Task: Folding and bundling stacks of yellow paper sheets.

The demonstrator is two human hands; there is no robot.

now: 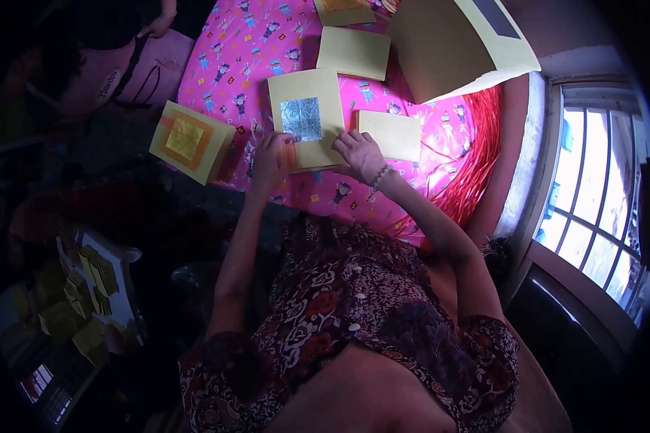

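Note:
A small stack of pale yellow paper sheets (328, 90) lies in front of me on the pink table, its top sheet bearing a silver foil square (300, 120). At its lower left corner is my left hand (270, 160), closed on the edge with the fingertips close to the foil. My right hand (361, 153), a beaded bracelet at its wrist, grips the lower right edge, fingers bent over the top; its thumb is hidden. Left of my hands lies another stack of paper (217, 137) with a gold foil square on an orange patch.
A plain paper stack (397, 135) lies right of my hands, another (352, 52) behind. A large open cardboard box (448, 50) stands at the back right. Red plastic strings (477, 151) hang over the table's right side, near a barred window (592, 195). Another person's hand (156, 27) shows upper left.

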